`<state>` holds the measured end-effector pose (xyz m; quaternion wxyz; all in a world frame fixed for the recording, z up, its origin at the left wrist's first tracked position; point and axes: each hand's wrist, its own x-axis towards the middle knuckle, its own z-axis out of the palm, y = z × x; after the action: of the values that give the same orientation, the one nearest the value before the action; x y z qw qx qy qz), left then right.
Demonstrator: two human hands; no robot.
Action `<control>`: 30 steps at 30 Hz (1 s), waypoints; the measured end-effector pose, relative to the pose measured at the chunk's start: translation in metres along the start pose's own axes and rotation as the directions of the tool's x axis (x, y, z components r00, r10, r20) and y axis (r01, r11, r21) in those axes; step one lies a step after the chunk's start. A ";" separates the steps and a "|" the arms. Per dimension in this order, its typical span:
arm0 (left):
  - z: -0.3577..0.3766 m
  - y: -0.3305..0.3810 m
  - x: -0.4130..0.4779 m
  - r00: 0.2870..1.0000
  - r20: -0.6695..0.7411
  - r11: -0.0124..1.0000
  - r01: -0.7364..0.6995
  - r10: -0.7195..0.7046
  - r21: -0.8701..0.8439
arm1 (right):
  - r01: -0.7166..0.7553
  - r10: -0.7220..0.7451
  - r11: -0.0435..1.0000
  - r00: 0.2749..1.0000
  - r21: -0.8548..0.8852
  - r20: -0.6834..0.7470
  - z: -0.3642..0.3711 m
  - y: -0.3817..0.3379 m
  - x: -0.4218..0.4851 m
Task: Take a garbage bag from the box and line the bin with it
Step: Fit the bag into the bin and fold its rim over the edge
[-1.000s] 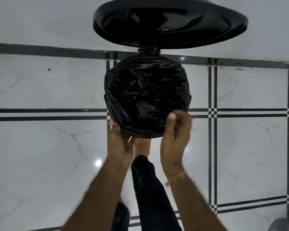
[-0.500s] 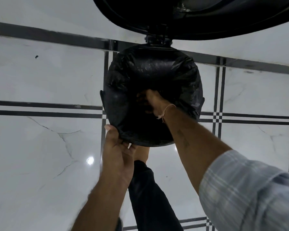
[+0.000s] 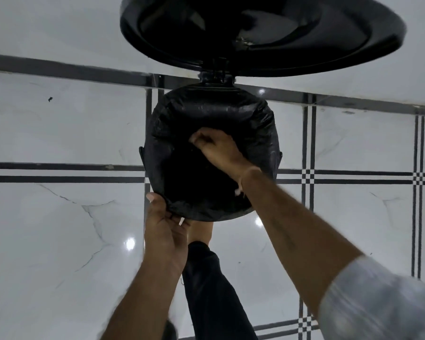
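A round black pedal bin (image 3: 276,158) stands on the floor with its lid (image 3: 260,35) swung up and open behind it. A black garbage bag (image 3: 221,111) is draped over the bin's rim and hangs into it. My left hand (image 3: 166,229) grips the bag's edge at the near left rim. My right hand (image 3: 216,148) reaches down inside the bin's mouth with fingers curled against the bag's inner wall; whether it pinches the plastic cannot be made out. The box of bags is out of view.
White marble floor tiles (image 3: 59,241) with black stripe borders surround the bin. My foot (image 3: 201,233) and dark trouser leg (image 3: 214,295) are right in front of the bin, by its pedal side. The wall base (image 3: 59,67) runs behind the bin.
My right hand went from the near rim into the bin and now sits near the upper inner wall. The left hand stays at the near left rim holding the bag.
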<state>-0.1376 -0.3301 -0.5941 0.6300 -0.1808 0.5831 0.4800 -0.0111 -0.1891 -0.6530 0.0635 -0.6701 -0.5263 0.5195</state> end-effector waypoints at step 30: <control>0.000 0.002 0.002 0.999 -0.034 0.998 0.039 -0.037 0.059 | -0.113 0.127 0.930 0.992 -0.350 0.017 0.009 0.005 -0.090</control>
<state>-0.1397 -0.3279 -0.5954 0.6345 -0.1808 0.6037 0.4474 -0.0064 -0.2652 -0.6033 -0.0984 -0.6912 -0.5692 0.4342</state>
